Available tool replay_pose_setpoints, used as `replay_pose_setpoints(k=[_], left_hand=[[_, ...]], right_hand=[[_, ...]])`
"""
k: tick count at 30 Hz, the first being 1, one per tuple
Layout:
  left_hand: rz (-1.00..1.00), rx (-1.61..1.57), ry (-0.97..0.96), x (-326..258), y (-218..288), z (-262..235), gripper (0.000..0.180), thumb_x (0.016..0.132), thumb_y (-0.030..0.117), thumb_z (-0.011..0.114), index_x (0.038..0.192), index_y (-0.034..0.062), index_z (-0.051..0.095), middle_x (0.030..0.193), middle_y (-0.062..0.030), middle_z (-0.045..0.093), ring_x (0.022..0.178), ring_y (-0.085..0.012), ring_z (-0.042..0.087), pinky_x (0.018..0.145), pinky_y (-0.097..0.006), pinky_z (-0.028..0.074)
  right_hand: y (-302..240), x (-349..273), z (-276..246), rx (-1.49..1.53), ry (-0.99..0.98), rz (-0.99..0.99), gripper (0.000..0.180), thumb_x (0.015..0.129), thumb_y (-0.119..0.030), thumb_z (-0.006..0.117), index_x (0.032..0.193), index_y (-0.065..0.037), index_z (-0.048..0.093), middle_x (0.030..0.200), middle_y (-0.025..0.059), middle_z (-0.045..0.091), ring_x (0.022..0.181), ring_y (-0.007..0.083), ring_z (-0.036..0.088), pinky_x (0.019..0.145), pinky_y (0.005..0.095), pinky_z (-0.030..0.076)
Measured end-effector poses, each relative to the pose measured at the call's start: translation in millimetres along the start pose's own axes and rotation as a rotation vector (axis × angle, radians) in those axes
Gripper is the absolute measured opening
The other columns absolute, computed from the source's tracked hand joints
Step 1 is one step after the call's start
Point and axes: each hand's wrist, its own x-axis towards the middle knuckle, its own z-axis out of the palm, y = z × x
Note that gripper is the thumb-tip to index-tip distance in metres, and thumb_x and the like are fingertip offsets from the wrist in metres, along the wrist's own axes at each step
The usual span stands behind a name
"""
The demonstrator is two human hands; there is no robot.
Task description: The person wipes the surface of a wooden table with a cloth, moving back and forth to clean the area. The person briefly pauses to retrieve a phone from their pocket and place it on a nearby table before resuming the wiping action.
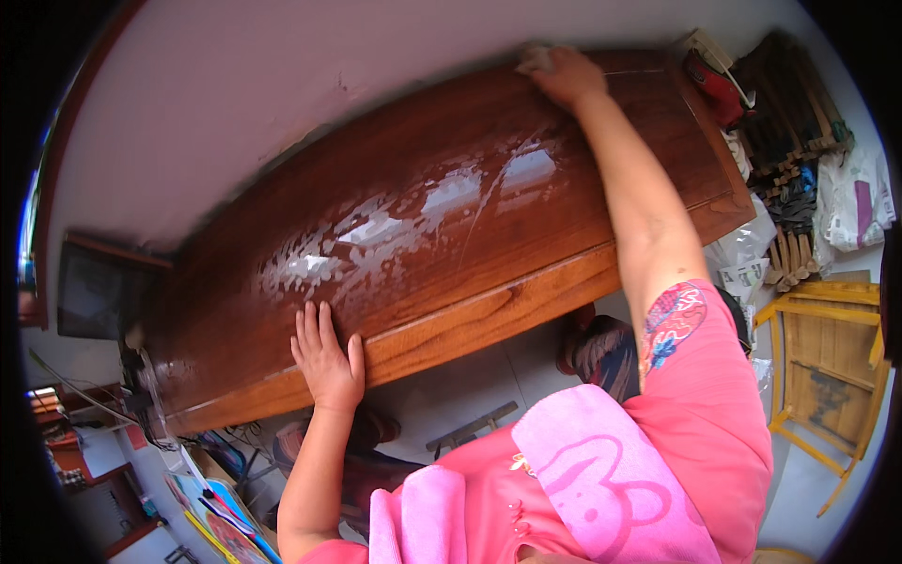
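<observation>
The left hand [326,357] lay flat, fingers spread, on the near edge of the wet, glossy wooden counter [442,235]. At the far edge, the right hand [567,75] pressed what looked like a pale cloth [534,58], grip closed over it.

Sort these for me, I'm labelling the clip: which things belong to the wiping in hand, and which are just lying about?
In use:
- wooden table, wet and streaked
- cloth under the right hand
- left hand, flat on the table's near edge

Lying about:
- yellow wooden chair
- red tool
- white bags
- pink towel
</observation>
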Motion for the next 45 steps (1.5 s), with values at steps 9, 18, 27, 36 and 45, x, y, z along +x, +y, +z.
replay_pose_setpoints(k=[9, 18, 27, 36, 45], left_hand=[[-0.032, -0.025, 0.071, -1, 0, 7, 0.066, 0.096, 0.043, 0.055, 0.152, 0.0104, 0.040, 0.159, -0.0123, 0.037, 0.149, -0.0331, 0.028, 0.119, -0.057, 0.022], [-0.044, -0.027, 0.105, -3, -9, 11, 0.062, 0.097, 0.043, 0.054, 0.150, 0.0131, 0.043, 0.158, -0.0110, 0.038, 0.149, -0.0326, 0.029, 0.118, -0.056, 0.024], [-0.038, -0.042, 0.142, -4, -6, 14, 0.061, 0.097, 0.044, 0.054, 0.148, 0.0120, 0.046, 0.157, -0.0129, 0.040, 0.147, -0.0335, 0.031, 0.117, -0.057, 0.025], [-0.054, -0.064, 0.143, -4, 0, 12, 0.058, 0.097, 0.043, 0.054, 0.146, 0.0116, 0.047, 0.156, -0.0127, 0.040, 0.148, -0.0325, 0.031, 0.117, -0.057, 0.026], [0.040, -0.426, 0.575, -5, -28, 38, 0.042, 0.096, 0.024, 0.054, 0.134, 0.0066, 0.057, 0.146, -0.0171, 0.051, 0.142, -0.0373, 0.038, 0.118, -0.054, 0.027]], right_hand=[[-311, -129, -17, 0.266, -0.194, -0.553, 0.045, 0.075, -0.045, 0.069, 0.109, -0.015, 0.073, 0.125, 0.0157, 0.064, 0.118, 0.0322, 0.061, 0.093, 0.0476, 0.053], [-283, -186, -24, 0.393, -0.030, -0.663, 0.042, 0.071, -0.043, 0.073, 0.107, -0.022, 0.071, 0.115, 0.0096, 0.068, 0.111, 0.0295, 0.064, 0.092, 0.0451, 0.053], [48, -184, -60, 0.052, -0.045, 0.471, 0.067, 0.085, -0.056, 0.062, 0.140, -0.019, 0.054, 0.145, 0.0094, 0.055, 0.131, 0.0289, 0.054, 0.102, 0.0501, 0.047], [-52, -233, -48, 0.042, 0.115, 0.190, 0.055, 0.082, -0.049, 0.063, 0.122, -0.011, 0.064, 0.123, 0.0130, 0.065, 0.112, 0.0336, 0.064, 0.091, 0.0487, 0.054], [-313, -338, -36, 0.303, -0.056, -0.680, 0.061, 0.078, -0.042, 0.069, 0.132, -0.015, 0.062, 0.149, 0.0127, 0.050, 0.143, 0.0304, 0.041, 0.115, 0.0485, 0.033]])
